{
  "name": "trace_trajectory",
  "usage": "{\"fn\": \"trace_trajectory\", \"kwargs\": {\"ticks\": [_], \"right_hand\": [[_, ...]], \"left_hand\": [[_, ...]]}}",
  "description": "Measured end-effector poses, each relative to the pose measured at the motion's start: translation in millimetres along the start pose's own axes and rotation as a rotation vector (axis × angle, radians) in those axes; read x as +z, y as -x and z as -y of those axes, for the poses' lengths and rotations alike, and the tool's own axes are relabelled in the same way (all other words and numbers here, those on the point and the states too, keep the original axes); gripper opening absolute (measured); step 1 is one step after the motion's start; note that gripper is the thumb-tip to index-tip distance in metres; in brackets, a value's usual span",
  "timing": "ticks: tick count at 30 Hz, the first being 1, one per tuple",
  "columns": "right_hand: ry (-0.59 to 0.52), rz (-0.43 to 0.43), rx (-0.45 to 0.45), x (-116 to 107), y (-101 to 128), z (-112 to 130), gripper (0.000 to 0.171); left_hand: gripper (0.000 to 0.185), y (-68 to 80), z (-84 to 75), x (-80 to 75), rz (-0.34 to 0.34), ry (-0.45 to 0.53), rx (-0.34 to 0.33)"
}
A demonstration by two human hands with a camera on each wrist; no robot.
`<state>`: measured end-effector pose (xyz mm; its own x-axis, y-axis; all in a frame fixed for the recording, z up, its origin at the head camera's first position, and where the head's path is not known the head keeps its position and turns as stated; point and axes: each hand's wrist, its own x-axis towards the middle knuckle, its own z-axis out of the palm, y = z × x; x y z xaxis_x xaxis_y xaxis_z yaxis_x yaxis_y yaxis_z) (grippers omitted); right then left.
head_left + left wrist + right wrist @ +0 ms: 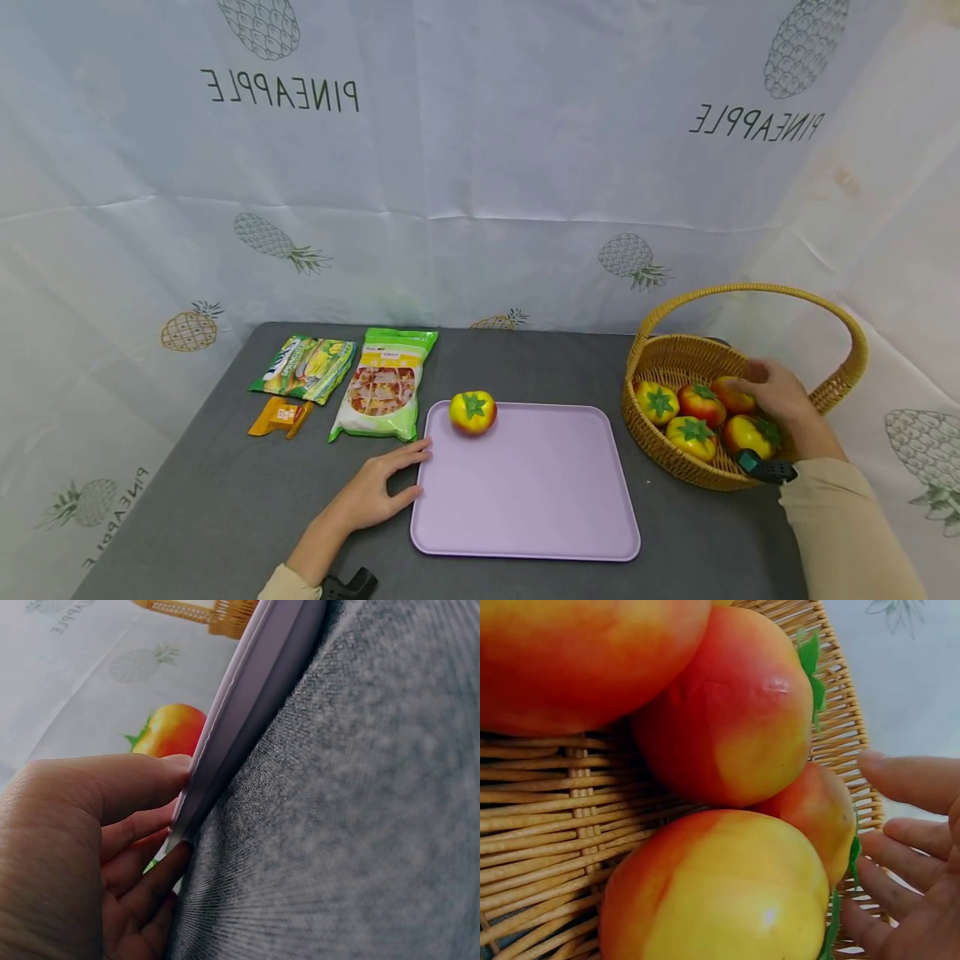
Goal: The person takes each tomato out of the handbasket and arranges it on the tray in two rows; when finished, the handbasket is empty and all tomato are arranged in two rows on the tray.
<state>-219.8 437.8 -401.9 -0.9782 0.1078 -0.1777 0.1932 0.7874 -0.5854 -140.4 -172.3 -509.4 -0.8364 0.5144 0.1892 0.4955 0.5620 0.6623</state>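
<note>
One lilac tray (525,492). On tray: one red-yellow fruit (473,414). Right of tray: one wicker basket (682,358), five more fruits (691,439) visible inside. Left of tray: one green-white bag (382,390), one small orange packet (278,416), at least one green-yellow packet (306,367).

Plain lilac across the tray (525,492); red melting into yellow on the lone fruit (473,417), with green leaves, and the same on the basketed fruits (690,442); golden-brown weave throughout the basket (643,435); dark grey over the table (225,517); green, white and yellow on the large packet (382,390); orange on the small packet (279,417); grey and orange pineapples on the pale curtain (510,167); beige on the sleeves (855,525).
</note>
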Motion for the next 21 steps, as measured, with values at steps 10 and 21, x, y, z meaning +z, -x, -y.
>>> {"fn": "trace_trajectory", "kwargs": {"ticks": [10, 21], "right_hand": [[0.102, 0.032, -0.041, 2.7, -2.0, -3.3, 0.083], [0.168, 0.066, -0.061, 0.7, -2.6, -2.2, 0.085]], "left_hand": [[0.045, 0.6, -0.9, -0.1, 0.005, 0.009, -0.013], [0.045, -0.3, -0.5, -0.3, -0.006, 0.001, 0.011]]}}
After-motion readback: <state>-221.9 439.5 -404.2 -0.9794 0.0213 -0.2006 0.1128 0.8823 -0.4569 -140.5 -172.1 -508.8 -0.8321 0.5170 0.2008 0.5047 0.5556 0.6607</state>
